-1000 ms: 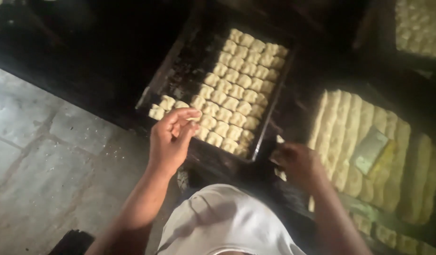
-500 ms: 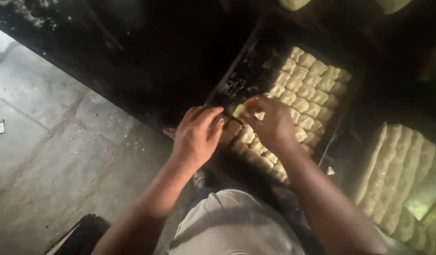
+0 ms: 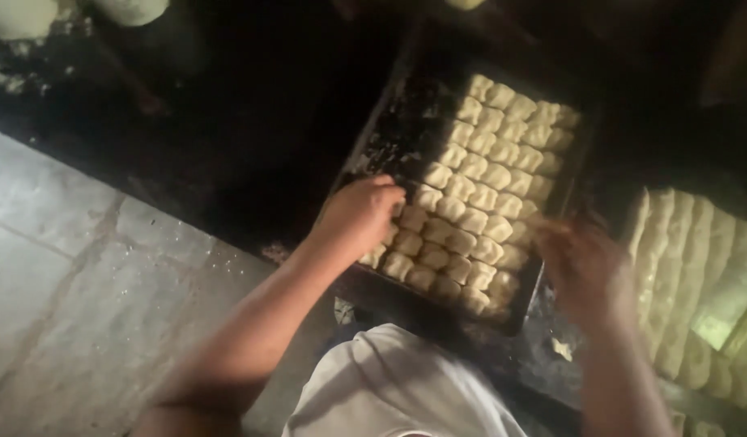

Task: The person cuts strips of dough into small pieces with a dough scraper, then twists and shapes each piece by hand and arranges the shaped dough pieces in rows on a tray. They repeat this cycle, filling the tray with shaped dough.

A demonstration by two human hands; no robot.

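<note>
Head view, looking straight down: left hand [image 3: 359,217] lay curled at the centre of the frame, fingers bent down onto the small dough pieces [image 3: 470,198] at the near-left edge of their block, fingertips touching them; whether any piece was actually pinched could not be told. Dough pieces sat in tight rows filling the right part of a dark baking tray [image 3: 389,137], centre to upper right of the frame, the tray's left strip bare and crumbed. Right hand [image 3: 582,271] hung at the centre right, just beside the tray's right rim, blurred, fingers loosely spread, nothing visibly held; grip not certain through the blur. At the far right edge lay a scored slab of dough [image 3: 681,267]. Pale stone floor [image 3: 74,275] filled the left side; a white garment [image 3: 393,392] showed at the bottom centre.
</note>
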